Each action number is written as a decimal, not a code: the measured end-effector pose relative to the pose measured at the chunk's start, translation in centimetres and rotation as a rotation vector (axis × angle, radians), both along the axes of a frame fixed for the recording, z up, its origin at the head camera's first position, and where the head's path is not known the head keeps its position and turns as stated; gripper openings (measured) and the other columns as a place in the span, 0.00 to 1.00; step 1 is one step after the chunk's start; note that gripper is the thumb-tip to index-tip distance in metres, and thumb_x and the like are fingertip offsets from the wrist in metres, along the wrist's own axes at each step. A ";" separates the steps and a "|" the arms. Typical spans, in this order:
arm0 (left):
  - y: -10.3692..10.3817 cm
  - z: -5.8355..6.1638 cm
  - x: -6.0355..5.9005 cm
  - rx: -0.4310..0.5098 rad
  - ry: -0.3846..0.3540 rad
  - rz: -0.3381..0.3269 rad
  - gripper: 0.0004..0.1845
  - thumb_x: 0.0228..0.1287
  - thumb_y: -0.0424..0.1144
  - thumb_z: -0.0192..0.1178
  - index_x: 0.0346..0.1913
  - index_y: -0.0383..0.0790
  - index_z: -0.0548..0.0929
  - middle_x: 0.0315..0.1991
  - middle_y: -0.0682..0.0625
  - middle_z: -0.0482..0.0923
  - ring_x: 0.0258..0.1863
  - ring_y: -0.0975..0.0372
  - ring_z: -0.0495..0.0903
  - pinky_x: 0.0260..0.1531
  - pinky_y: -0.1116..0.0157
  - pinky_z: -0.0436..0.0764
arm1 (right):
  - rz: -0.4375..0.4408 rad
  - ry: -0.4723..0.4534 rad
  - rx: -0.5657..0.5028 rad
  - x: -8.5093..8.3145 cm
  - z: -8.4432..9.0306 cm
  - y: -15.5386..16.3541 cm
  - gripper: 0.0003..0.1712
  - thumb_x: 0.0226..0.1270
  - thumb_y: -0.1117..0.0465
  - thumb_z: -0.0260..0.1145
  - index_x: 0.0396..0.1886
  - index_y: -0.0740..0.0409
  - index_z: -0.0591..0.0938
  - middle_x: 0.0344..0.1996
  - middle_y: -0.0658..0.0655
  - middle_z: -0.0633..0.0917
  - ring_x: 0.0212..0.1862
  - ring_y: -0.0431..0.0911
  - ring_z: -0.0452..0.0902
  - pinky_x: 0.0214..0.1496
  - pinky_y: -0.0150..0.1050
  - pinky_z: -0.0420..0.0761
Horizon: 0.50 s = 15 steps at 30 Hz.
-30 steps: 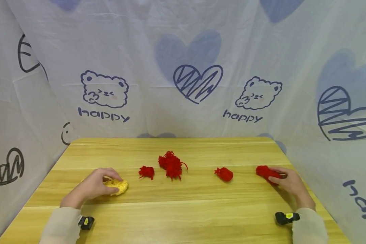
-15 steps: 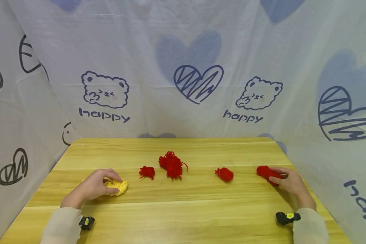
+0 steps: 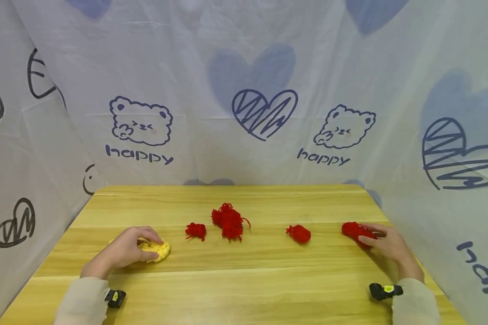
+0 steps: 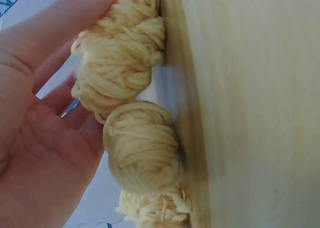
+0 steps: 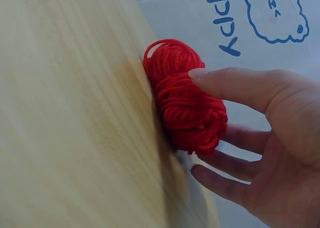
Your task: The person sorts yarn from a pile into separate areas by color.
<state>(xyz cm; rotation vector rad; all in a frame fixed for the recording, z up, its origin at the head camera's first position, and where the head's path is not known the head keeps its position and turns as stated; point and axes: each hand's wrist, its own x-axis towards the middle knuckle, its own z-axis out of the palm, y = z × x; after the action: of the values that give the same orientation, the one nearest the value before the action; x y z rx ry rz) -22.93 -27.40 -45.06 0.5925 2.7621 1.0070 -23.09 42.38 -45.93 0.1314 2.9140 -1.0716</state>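
At the table's left, my left hand [image 3: 124, 249] grips a ball of yellow yarn [image 3: 157, 251] between thumb and fingers. The left wrist view shows this yarn ball [image 4: 120, 55] up close, with a rounder yellow yarn ball [image 4: 142, 148] beside the palm and part of another yellow yarn ball [image 4: 156, 212] below it. On the right side, my right hand [image 3: 390, 246] holds a ball of red yarn [image 5: 187, 112], thumb across its top. A smaller red yarn bundle [image 5: 172, 60] with a loose loop adjoins it. The hand hides part of the red yarn in the head view.
Between the hands on the wooden table [image 3: 244, 289] lie a small red yarn piece [image 3: 196, 230], a big loose red yarn tangle [image 3: 229, 222] and a compact red yarn ball [image 3: 299, 234]. A printed white cloth [image 3: 203, 135] hangs behind and at both sides.
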 end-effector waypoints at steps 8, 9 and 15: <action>0.1 0.0 0.0 -0.004 0.008 -0.002 0.12 0.56 0.39 0.78 0.44 0.49 0.91 0.48 0.51 0.86 0.53 0.53 0.82 0.53 0.52 0.86 | 0.080 0.164 -0.021 0.3 1.7 -0.6 0.33 0.74 0.52 0.68 0.70 0.67 0.75 0.69 0.77 0.73 0.70 0.74 0.63 0.68 0.73 0.68; 0.1 0.0 0.1 -0.002 0.008 -0.003 0.12 0.56 0.39 0.78 0.43 0.49 0.91 0.48 0.51 0.86 0.53 0.53 0.82 0.53 0.52 0.86 | 0.091 0.186 -0.023 0.3 2.1 -0.9 0.32 0.74 0.52 0.68 0.69 0.66 0.76 0.69 0.76 0.74 0.70 0.71 0.64 0.69 0.70 0.70; 0.1 -0.1 0.0 0.001 0.013 -0.008 0.12 0.56 0.39 0.78 0.43 0.49 0.91 0.48 0.52 0.86 0.53 0.53 0.82 0.54 0.52 0.86 | 0.137 0.217 -0.021 0.0 4.7 -3.4 0.32 0.72 0.49 0.70 0.69 0.58 0.79 0.68 0.68 0.78 0.68 0.62 0.72 0.62 0.32 0.82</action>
<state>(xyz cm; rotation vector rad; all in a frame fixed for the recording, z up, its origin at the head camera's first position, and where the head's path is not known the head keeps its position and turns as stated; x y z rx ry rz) -22.93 -27.34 -45.16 0.6114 2.7687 1.0060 -23.06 38.94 -41.24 -0.1947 3.0431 -1.1611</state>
